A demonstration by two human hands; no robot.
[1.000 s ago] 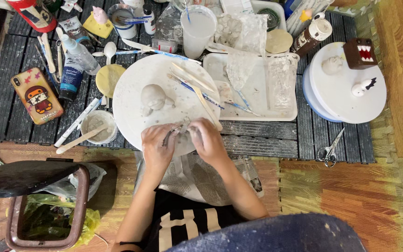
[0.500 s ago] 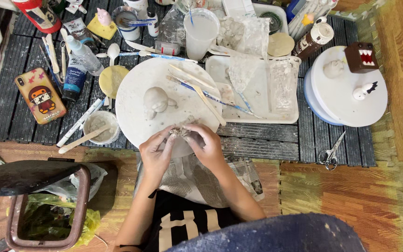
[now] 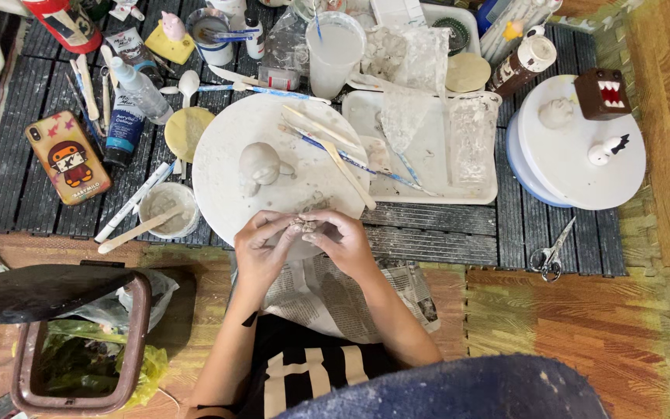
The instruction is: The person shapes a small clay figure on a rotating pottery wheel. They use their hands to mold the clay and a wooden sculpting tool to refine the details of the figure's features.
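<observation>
Since a moment ago both hands have lifted off the round white board (image 3: pixel 230 167) toward the person's body. The left hand (image 3: pixel 261 244) and right hand (image 3: pixel 344 242) together pinch one small grey clay lump (image 3: pixel 302 226) above the board's near edge. One smooth clay figure (image 3: pixel 260 165) stands on the board, beside three flat wooden sticks (image 3: pixel 343 163).

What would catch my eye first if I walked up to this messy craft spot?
Probably the two hands at the middle: the left hand and right hand pinch a small lump of clay between their fingertips, over the near edge of a round white board. On that board stands a small grey clay figure. Far right, a brown boxy toy with jagged teeth sits on a white turntable.
</observation>
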